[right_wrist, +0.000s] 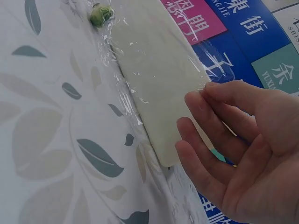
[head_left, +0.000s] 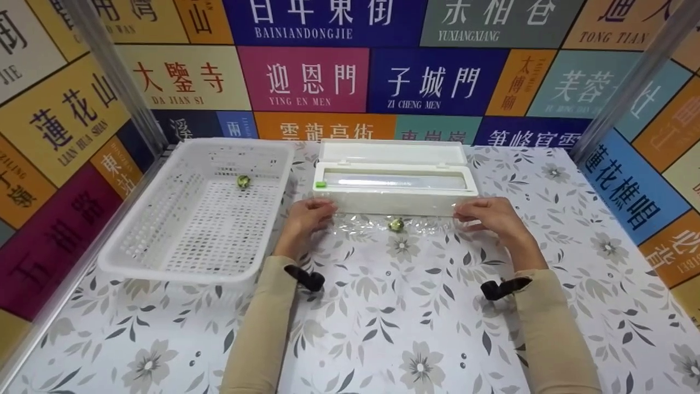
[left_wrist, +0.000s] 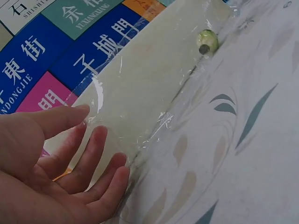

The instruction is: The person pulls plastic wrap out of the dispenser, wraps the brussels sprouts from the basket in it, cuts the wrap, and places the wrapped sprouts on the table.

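Midway between the side edges of the tabletop, a small green item is noted at the clear film; whether over or under cannot be told. The film is pinched by the left grip and right grip, each closed at thumb and fingertip. Just beyond, near the far edge, a white box is placed, lid raised. Leftward, a second item is contained in a basket.

Both hands pinch clear film beside a white box, a green lump between
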{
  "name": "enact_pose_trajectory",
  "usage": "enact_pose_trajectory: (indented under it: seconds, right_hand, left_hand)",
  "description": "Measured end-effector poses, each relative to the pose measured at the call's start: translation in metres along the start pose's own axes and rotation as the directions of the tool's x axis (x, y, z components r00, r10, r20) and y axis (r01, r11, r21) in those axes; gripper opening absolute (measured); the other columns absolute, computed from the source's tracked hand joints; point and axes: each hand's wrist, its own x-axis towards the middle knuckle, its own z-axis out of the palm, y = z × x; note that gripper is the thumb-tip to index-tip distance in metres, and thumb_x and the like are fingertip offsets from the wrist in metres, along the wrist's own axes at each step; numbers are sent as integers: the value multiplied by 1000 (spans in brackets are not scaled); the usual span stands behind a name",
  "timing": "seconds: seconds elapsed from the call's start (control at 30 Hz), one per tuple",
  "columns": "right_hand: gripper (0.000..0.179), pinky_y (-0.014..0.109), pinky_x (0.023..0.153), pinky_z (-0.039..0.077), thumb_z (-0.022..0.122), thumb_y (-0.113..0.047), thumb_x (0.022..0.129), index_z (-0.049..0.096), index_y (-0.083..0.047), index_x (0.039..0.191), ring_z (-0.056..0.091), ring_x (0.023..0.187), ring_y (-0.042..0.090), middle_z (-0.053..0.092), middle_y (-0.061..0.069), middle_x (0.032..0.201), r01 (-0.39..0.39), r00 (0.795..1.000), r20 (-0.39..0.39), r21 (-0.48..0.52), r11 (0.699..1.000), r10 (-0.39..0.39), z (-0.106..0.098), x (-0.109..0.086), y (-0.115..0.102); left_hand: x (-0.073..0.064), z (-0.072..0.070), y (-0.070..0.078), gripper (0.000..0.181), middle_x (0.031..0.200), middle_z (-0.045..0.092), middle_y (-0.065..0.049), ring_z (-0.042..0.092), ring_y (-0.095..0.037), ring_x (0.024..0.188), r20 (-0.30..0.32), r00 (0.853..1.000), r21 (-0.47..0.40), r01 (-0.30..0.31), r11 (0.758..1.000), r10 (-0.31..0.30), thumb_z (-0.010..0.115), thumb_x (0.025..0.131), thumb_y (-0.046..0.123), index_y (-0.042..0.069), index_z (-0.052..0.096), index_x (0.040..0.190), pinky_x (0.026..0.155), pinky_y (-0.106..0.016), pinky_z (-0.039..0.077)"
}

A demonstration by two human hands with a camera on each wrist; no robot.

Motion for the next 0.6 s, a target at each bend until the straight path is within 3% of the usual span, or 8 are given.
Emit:
enact_pose_trajectory:
  seconds: [0.17,0.43,0.6]
  right_hand:
    - [43,38,86,63,72,-31,94,69,3,120,71,88,5,73,-19,88,80,997,-16,-90,993,-82,-1,1,-1]
    - [47,38,82,64,75,-34,91,70,5,117,71,88,3,74,-18,89,148,989,21,-160,976,-147,-8,-2,4]
    - [47,39,84,63,74,-37,91,70,2,117,72,92,11,76,-9,96,135,990,74,-213,968,-122,-15,-3,5]
  left_hand:
    - [0,-1,1,29,116,69,-10,67,-21,100,4,994,70,-107,992,107,76,89,14,7,70,116,97,-38,58]
    - [-2,-9,0,19,102,74,-4,67,-18,91,63,993,165,-108,980,99,75,87,6,6,74,106,94,-37,58]
    - [-5,-15,3,20,98,76,-2,68,-20,89,126,987,265,-129,956,98,77,86,9,7,75,106,88,-33,59]
